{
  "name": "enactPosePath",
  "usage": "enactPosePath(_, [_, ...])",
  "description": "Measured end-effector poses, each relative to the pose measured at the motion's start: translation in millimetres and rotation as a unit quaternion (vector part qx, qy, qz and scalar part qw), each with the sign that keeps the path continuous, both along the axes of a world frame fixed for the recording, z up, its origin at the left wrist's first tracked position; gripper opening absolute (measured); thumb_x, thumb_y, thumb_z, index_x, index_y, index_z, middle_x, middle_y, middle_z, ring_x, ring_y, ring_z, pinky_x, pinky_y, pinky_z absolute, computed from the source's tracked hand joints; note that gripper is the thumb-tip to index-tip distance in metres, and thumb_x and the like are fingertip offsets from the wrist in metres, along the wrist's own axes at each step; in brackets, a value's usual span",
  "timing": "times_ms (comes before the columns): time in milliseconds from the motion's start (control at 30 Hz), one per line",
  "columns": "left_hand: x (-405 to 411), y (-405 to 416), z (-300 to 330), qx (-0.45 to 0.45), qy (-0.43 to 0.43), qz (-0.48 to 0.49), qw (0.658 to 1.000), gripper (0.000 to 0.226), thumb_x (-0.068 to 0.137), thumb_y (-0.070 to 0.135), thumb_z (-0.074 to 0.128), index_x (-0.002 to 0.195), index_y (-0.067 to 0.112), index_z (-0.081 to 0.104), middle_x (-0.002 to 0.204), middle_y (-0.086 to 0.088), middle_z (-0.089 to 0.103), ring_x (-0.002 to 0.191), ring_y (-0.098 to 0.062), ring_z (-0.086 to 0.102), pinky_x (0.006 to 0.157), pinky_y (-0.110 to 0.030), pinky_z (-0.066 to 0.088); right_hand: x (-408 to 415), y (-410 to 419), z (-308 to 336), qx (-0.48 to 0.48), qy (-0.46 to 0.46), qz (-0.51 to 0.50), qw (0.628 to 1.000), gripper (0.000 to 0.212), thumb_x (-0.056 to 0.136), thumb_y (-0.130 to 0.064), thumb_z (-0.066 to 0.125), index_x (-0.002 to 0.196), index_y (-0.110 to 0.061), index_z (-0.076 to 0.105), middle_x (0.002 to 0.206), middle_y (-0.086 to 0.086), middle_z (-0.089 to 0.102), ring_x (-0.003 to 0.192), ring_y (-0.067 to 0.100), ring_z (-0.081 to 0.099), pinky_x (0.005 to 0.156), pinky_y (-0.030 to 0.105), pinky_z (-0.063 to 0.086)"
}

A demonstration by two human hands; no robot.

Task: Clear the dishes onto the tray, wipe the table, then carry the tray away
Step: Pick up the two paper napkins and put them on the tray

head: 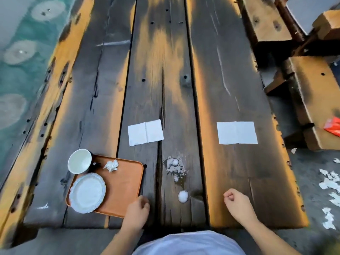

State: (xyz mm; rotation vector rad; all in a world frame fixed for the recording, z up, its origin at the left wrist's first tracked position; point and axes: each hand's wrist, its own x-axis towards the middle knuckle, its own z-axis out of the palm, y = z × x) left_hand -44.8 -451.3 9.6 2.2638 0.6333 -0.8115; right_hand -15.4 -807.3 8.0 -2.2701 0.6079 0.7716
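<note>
An orange tray [125, 183] lies at the near left of the dark plank table [230, 172]. On it are a white scalloped plate [87, 192], a white cup [80, 161] with a dark outside, and a crumpled tissue [111, 166]. My left hand [137, 208] rests at the tray's near right corner, fingers curled; whether it grips the rim is unclear. My right hand [237, 201] hovers loosely closed over the right plank, holding nothing. Two flat white napkins [145, 132] [237, 132] lie further out. A wet spill [173, 165] and a small white blob [183, 196] sit between my hands.
Wooden benches [312, 100] stand to the right, one carrying a red wrapper [333, 126]. White scraps [329, 183] litter the grey floor at right. Teal patterned flooring [20, 70] lies beyond the table's left edge.
</note>
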Motion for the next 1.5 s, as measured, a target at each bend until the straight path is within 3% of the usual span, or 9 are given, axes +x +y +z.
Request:
enactPosePath(133, [73,-4,-2,0.030,-0.076,0.071,0.994,0.007,0.097,0.012,0.058,0.096,0.016,0.063,0.085,0.001,0.065,0.088,-0.024,0.062,0.075,-0.028,0.037,79,-20,-4,-0.037,-0.067,-0.043,0.996,0.011,0.095,-0.016,0.058,0.100,-0.017,0.067,0.093,-0.002,0.068,0.089,0.019,0.064,0.078,0.030,0.049])
enactPosePath(267, [150,-8,-12,0.066,-0.142,0.135,0.978,0.012,0.096,0.014,0.058,0.102,0.007,0.066,0.095,-0.009,0.069,0.093,-0.029,0.063,0.080,-0.031,0.040,147,-30,-14,-0.078,-0.126,-0.094,0.985,0.019,0.096,-0.019,0.061,0.114,-0.013,0.063,0.109,0.005,0.065,0.102,0.024,0.063,0.090,0.038,0.053])
enactPosePath(333, [178,-11,-16,0.087,-0.158,0.150,0.972,0.015,0.096,0.015,0.058,0.103,0.006,0.067,0.100,-0.012,0.070,0.098,-0.032,0.064,0.081,-0.034,0.041,170,-32,-18,-0.098,-0.155,-0.114,0.976,0.023,0.095,-0.021,0.063,0.116,-0.012,0.061,0.114,0.008,0.064,0.103,0.026,0.064,0.090,0.039,0.054])
enactPosePath(533, [241,-17,-35,0.121,-0.175,0.133,0.968,0.035,0.099,0.029,0.054,0.126,0.006,0.059,0.116,-0.012,0.064,0.108,-0.033,0.061,0.088,-0.041,0.047,216,-37,-31,-0.131,-0.163,-0.139,0.968,0.032,0.096,-0.030,0.062,0.119,-0.007,0.059,0.118,0.011,0.061,0.109,0.029,0.060,0.089,0.037,0.050])
enactPosePath(667, [261,-16,-45,0.132,-0.163,0.112,0.971,0.041,0.100,0.030,0.055,0.130,0.003,0.053,0.123,-0.016,0.058,0.116,-0.036,0.056,0.093,-0.047,0.046,228,-39,-37,-0.133,-0.154,-0.143,0.969,0.031,0.096,-0.030,0.061,0.117,-0.008,0.059,0.115,0.011,0.060,0.106,0.030,0.060,0.092,0.044,0.052])
enactPosePath(867, [276,-9,-54,0.142,-0.149,0.123,0.971,0.037,0.098,0.033,0.061,0.115,0.001,0.056,0.119,-0.017,0.056,0.114,-0.037,0.053,0.094,-0.048,0.046,241,-37,-43,-0.145,-0.148,-0.137,0.969,0.026,0.096,-0.030,0.061,0.111,-0.008,0.058,0.109,0.011,0.058,0.098,0.028,0.058,0.087,0.041,0.049])
enactPosePath(1167, [287,-2,-58,0.158,-0.122,0.127,0.972,0.014,0.101,0.022,0.051,0.096,0.009,0.052,0.108,-0.015,0.060,0.101,-0.035,0.059,0.075,-0.038,0.040,248,-40,-43,-0.144,-0.144,-0.110,0.973,0.013,0.096,-0.022,0.058,0.091,-0.010,0.060,0.090,0.008,0.063,0.081,0.024,0.057,0.072,0.031,0.043])
enactPosePath(1333, [289,4,-57,0.160,-0.114,0.108,0.975,0.012,0.100,0.019,0.050,0.094,0.010,0.054,0.105,-0.013,0.063,0.089,-0.031,0.060,0.072,-0.035,0.042,247,-43,-36,-0.133,-0.139,-0.122,0.974,0.013,0.098,-0.023,0.056,0.092,-0.011,0.060,0.088,0.004,0.062,0.084,0.024,0.059,0.075,0.032,0.046])
enactPosePath(1500, [285,4,-44,0.136,-0.141,0.115,0.974,0.010,0.095,0.013,0.052,0.090,0.005,0.055,0.087,-0.012,0.061,0.077,-0.029,0.055,0.066,-0.034,0.039,240,-48,-23,-0.120,-0.147,-0.142,0.971,0.014,0.099,-0.024,0.055,0.097,-0.011,0.058,0.090,0.004,0.061,0.085,0.023,0.060,0.075,0.032,0.047])
